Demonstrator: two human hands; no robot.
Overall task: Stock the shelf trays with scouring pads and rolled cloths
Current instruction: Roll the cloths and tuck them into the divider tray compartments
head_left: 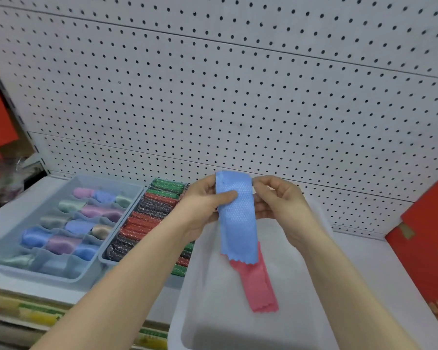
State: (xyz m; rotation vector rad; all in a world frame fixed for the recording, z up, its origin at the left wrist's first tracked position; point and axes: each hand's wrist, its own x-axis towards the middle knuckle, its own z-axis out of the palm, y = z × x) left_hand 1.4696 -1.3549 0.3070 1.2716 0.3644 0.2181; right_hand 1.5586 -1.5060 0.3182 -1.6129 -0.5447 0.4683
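Head view: the left hand [202, 200] and right hand [276, 200] each pinch the top of a blue cloth [238, 223], which hangs flat between them. A pink cloth [258, 284] hangs behind it, over the near white tray [177, 311]. To the left, scouring pads [142, 223] fill one tray. Farther left, rolled cloths [63, 243] sit in a divided tray [18, 267]. The pegboard [213, 97] stands behind.

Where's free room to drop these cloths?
Free: white tray, floor bare below the hanging blue cloth and pink cloth; shelf strip between that tray and the red box. Crowded: scouring pad tray packed tight; divided tray mostly full.
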